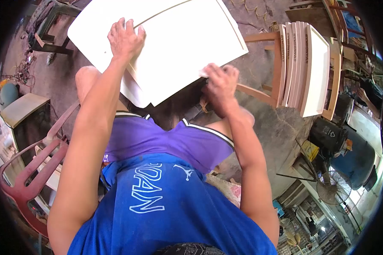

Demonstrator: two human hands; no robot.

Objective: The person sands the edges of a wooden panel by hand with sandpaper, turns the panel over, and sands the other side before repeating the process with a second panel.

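Observation:
A large white panel (178, 46) with a thin raised strip lies in front of my knees. Part of another white piece (134, 91) shows at its near left edge. My left hand (126, 39) is open, fingers spread flat on the panel's upper left part. At the near right edge, my right hand (222, 80) is closed around a small white pad (204, 73), which touches the panel's edge. Whether the pad is cloth or paper cannot be made out. The right hand is slightly blurred, and what supports the panel is mostly hidden beneath it.
Several white panels (308, 68) stand stacked on a wooden frame (278, 63) at right. A red plastic chair (34, 170) is at left, near a wooden-topped box (24, 108). A dark stool (51, 29) stands at upper left, a fan (334, 187) at lower right.

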